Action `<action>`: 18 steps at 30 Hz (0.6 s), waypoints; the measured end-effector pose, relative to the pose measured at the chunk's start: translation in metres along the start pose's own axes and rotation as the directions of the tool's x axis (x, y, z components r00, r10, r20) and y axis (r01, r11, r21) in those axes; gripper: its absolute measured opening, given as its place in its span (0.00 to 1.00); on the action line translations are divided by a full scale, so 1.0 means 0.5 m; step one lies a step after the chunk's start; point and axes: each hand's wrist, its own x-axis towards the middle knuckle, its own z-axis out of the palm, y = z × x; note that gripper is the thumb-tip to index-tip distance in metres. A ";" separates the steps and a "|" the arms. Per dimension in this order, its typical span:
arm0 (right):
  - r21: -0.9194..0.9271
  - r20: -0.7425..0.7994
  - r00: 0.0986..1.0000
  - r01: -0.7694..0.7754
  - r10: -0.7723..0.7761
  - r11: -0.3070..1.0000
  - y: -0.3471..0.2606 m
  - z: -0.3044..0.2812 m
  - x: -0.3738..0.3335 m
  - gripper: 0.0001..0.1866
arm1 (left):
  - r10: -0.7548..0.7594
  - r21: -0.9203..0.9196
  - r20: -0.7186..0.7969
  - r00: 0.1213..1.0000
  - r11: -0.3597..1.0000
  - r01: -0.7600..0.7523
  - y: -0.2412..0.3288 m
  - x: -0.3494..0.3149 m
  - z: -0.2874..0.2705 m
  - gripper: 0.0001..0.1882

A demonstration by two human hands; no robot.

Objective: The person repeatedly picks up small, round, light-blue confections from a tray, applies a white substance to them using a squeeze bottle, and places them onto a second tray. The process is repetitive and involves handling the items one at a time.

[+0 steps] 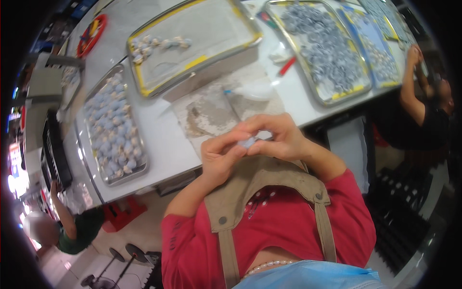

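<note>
I find the bare left hand (pixel 221 155) and bare right hand (pixel 283 138) together, fingertips clamped on a small, pale blue-grey piece (pixel 247 142) in front of the khaki cloth apron (pixel 269 172). Leftward, a shallow silver metal tray (pixel 128 178) of blue-and-cream pieces (pixel 114 127) stands on the white tabletop (pixel 166 149).

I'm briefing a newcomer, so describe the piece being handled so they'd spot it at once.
Start at the white table, then go to its near edge, where the left hand and right hand meet. Pinched there is a small pale-blue piece: the similarly coloured pieces lie heaped in the left tray, while this one is held.
</note>
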 end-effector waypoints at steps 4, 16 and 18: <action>0.048 -0.048 0.997 0.057 -0.055 0.997 0.038 0.022 0.001 0.18 | -0.122 0.050 -0.079 0.989 0.991 0.126 0.005 -0.007 -0.012 0.11; -0.685 -0.289 0.859 0.122 -0.422 0.718 0.036 -0.023 0.061 0.15 | 0.723 0.871 -0.383 0.575 0.075 0.485 0.216 -0.083 -0.293 0.15; -0.698 -0.345 0.837 0.074 -0.425 0.712 0.041 -0.047 0.055 0.14 | 0.757 0.814 -0.252 0.603 -0.171 0.555 0.259 -0.074 -0.357 0.12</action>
